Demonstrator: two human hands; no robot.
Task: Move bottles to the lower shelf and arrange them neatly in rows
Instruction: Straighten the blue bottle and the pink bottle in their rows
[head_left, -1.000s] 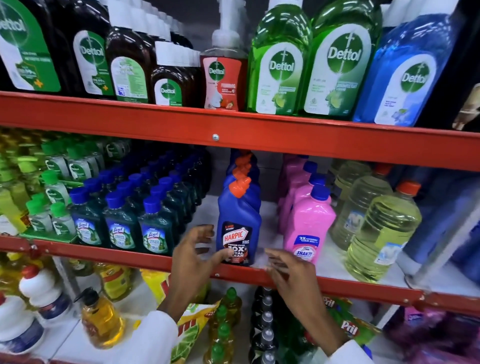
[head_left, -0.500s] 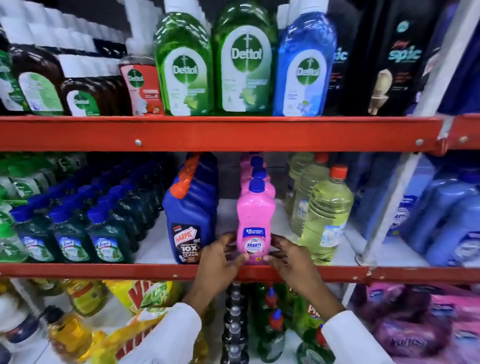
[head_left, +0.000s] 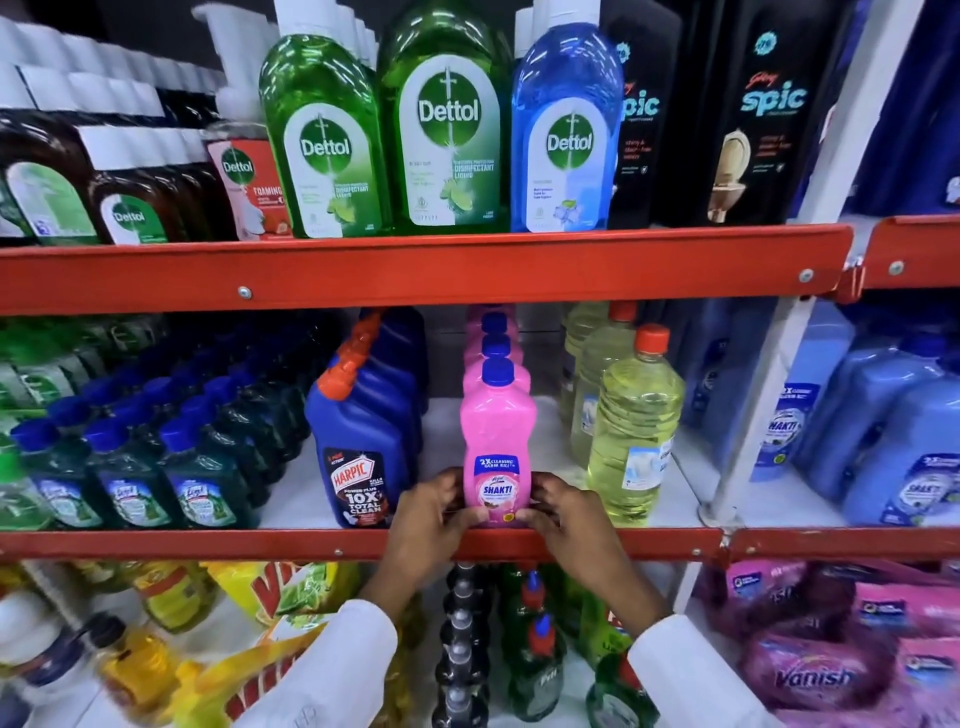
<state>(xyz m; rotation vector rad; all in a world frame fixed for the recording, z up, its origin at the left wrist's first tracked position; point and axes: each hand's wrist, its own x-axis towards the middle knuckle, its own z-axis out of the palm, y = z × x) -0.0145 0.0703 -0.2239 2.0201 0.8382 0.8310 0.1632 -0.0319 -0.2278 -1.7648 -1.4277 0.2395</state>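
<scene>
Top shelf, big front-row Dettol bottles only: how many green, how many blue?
Green Dettol bottles: 2
Blue Dettol bottle: 1
Total: 3

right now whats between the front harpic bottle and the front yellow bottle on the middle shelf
In the head view, the front pink Shakti bottle stands between the Harpic bottle and the yellow bottle, held by the left hand and right hand.
</scene>
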